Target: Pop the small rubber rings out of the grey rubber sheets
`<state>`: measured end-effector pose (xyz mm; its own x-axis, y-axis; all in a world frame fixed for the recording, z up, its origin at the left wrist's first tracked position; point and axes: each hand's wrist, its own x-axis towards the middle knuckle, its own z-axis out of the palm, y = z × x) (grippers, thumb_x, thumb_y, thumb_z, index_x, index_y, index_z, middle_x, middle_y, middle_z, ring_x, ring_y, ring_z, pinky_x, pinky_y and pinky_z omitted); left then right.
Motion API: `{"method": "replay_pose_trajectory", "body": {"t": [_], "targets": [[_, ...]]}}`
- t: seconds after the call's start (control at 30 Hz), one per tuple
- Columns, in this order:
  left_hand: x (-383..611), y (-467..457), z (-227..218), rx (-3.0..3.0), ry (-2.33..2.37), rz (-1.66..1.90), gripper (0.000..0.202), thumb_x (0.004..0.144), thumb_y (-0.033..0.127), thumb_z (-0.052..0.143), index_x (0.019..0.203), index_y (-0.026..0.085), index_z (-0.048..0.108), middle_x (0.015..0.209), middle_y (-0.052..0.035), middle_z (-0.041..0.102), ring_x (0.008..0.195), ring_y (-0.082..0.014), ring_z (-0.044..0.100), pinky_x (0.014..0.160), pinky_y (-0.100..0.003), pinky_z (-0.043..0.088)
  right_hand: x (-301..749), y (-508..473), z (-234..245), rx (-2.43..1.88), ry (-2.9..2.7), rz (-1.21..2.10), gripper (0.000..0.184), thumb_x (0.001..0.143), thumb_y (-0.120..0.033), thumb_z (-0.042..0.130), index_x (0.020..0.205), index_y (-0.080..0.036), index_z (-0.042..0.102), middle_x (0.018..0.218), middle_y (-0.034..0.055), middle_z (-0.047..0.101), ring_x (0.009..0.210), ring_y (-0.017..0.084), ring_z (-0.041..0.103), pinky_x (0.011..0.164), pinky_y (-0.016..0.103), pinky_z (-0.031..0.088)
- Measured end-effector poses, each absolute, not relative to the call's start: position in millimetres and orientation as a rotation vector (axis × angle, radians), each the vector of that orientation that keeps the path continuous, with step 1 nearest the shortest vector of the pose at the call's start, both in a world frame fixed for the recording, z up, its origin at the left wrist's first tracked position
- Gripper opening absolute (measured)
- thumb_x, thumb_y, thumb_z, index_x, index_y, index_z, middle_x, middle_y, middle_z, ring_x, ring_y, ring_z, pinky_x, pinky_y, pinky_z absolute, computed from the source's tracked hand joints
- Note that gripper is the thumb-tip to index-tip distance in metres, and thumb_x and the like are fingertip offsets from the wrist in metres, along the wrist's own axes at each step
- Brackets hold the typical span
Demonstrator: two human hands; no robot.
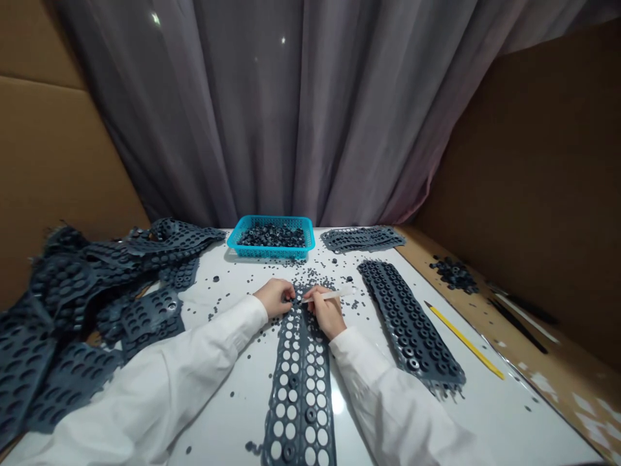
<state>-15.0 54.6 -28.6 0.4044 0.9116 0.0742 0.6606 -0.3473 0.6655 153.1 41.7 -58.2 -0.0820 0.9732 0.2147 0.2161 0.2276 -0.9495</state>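
The white tool (pixel 341 293) is pinched in the right hand (pixel 327 313), presumably for precision, and the perforated strip (pixel 303 362) seemingly steadied by the left hand (pixel 274 298) (its finger closure cannot be told).

The white tabletop (pixel 233 421) bears a turquoise plastic basket (pixel 272 252) at twelve o'clock, a crumpled perforated strip (pixel 363 239) at one, a studded strip (pixel 410 317) at three, a slim yellow tool (pixel 466 341) at four, a hole-punched strip (pixel 303 362) at six, heaped dark sheets (pixel 82 278) at nine, and scattered dark bits (pixel 315 275).

Grey curtain (pixel 262 116) between cardboard walls (pixel 53 149)
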Motion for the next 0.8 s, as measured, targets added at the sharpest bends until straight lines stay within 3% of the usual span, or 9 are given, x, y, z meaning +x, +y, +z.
{"method": "replay_pose_trajectory", "body": {"t": [0.3,0.47,0.67,0.8], "targets": [[-9.1,59.6,-20.0,2.722,1.179,0.171,0.017,0.067,0.015,0.055,0.083,0.016,0.063,0.081,-0.0054,0.061,0.08,-0.0189,0.056,0.072,-0.025,0.044,150.4,39.3,-53.8,-1.14,-1.591,0.929,0.023,0.073,-0.018,0.038,0.059,-0.017,0.056,0.047,-0.0025,0.051,0.047,0.012,0.047,0.05,0.022,0.036],[-9.4,60.1,-17.1,2.889,1.103,0.004,0.012,0.074,0.015,0.053,0.08,0.015,0.063,0.082,-0.0074,0.061,0.082,-0.0203,0.057,0.072,-0.027,0.045,148.8,38.3,-52.9,-1.122,-1.609,0.886,0.023,0.074,-0.018,0.037,0.057,-0.018,0.054,0.046,-0.0026,0.049,0.048,0.012,0.048,0.051,0.022,0.036],[-9.6,63.4,-35.6,2.897,1.077,0.102,0.014,0.081,0.009,0.048,0.079,0.013,0.061,0.083,-0.0088,0.061,0.081,-0.019,0.057,0.073,-0.029,0.045,148.9,38.6,-56.7,-1.135,-1.592,0.874,0.023,0.074,-0.018,0.037,0.057,-0.018,0.053,0.047,-0.0022,0.048,0.049,0.013,0.048,0.053,0.023,0.036],[-18.9,72.6,-37.0,2.845,1.08,0.227,0.012,0.082,0.012,0.048,0.08,0.014,0.06,0.081,-0.0053,0.062,0.079,-0.0153,0.057,0.072,-0.025,0.044,148.9,38.7,-59.3,-1.137,-1.585,0.875,0.024,0.074,-0.019,0.037,0.056,-0.018,0.052,0.046,-0.002,0.048,0.049,0.013,0.048,0.053,0.023,0.036]]}}
